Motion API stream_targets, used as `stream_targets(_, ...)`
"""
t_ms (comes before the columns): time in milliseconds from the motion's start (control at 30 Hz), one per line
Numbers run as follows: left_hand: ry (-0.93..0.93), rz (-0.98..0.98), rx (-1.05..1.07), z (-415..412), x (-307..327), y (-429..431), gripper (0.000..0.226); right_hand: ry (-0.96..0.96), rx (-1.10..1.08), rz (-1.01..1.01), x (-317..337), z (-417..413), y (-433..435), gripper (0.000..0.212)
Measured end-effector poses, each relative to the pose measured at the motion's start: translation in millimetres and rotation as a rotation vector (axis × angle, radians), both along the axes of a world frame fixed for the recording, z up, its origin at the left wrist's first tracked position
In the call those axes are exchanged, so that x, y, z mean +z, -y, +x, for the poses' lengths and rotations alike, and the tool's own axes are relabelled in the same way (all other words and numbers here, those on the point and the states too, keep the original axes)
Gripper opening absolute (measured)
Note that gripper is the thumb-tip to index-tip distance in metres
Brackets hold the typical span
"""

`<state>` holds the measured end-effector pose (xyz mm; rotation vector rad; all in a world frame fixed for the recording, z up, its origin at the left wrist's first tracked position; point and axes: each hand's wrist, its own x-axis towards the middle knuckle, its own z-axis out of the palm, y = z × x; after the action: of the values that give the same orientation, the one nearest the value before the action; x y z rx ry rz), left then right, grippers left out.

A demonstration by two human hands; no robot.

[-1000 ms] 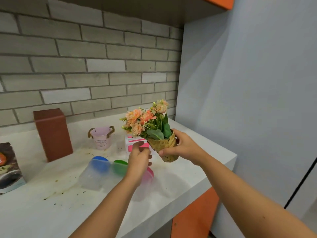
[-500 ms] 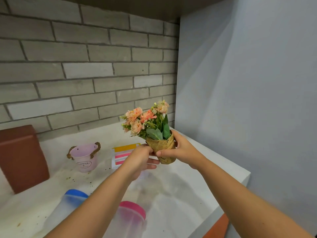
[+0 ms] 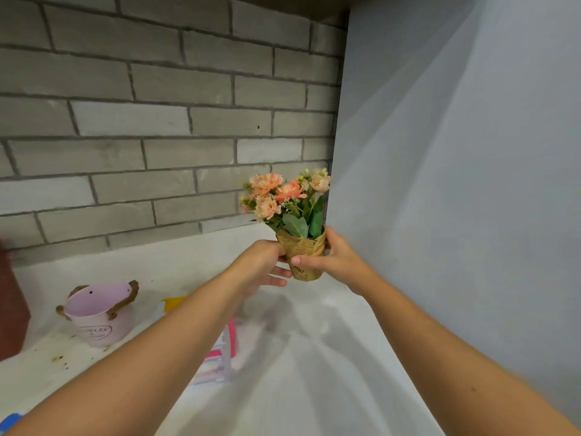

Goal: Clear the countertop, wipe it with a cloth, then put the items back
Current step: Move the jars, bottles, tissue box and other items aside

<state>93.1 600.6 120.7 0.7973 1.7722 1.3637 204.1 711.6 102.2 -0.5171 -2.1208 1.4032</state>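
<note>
- Two hands now meet at the pot [image 3: 303, 256]; a second ago only the right hand [image 3: 333, 262] had it, while the left hand [image 3: 259, 269] was lower, over the front of the countertop [image 3: 314, 357].
- The right hand keeps its wrap round the paper-covered pot, with the thumb across the front and the fingers behind.
- The left hand has come up to the pot's left side. Its visible fingers lie nearly straight and touch near the base, so it seems to steady rather than grip. Its thumb is hidden.
- The pot is upright and held in the air above the countertop, close to the grey wall [image 3: 440, 184]. It has gone farther back and to the right than before.
- The view has followed it: of the lidded cups only a blue sliver [image 3: 9, 418] shows at the bottom left.
- The bucket [image 3: 100, 316] and the striped box [image 3: 220, 350] sit on the countertop at left, the box partly behind the left arm.
- Stains [image 3: 59, 357] by the bucket suggest that no wiping has been done, so this looks like the clearing stage. The pot needs a place off the surface, not just the corner.
</note>
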Motion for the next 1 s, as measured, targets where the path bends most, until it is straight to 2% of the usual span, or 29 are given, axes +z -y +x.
stream_targets(133,0.029,0.02,0.102,-3.5,6.2,-56.0,0.032,-0.015,-0.013,0.027,2.5,-16.3,-60.6,0.074)
stream_targets(300,0.063,0.073,0.187,-11.8,3.3,-112.1,0.028,-0.004,-0.009,0.07,4.4,-39.1,-118.3,0.076)
stream_targets(433,0.051,0.128,0.277,-26.8,-7.3,-140.8,0.024,-0.015,-0.026,0.072,-2.4,-59.3,-145.3,0.059)
stream_targets(700,0.11,0.133,0.396,-62.9,-47.4,-187.7,0.014,-0.008,-0.099,0.08,-38.4,-102.5,-184.6,0.043)
stream_targets(867,0.122,0.112,0.365,-75.1,-82.4,-208.7,0.016,0.035,-0.134,0.039,-69.5,-122.6,-204.8,0.051)
stream_targets(1000,0.087,0.041,0.318,-82.9,-102.3,-221.1,0.018,0.073,-0.181,-0.016,-91.3,-138.8,-216.5,0.048)
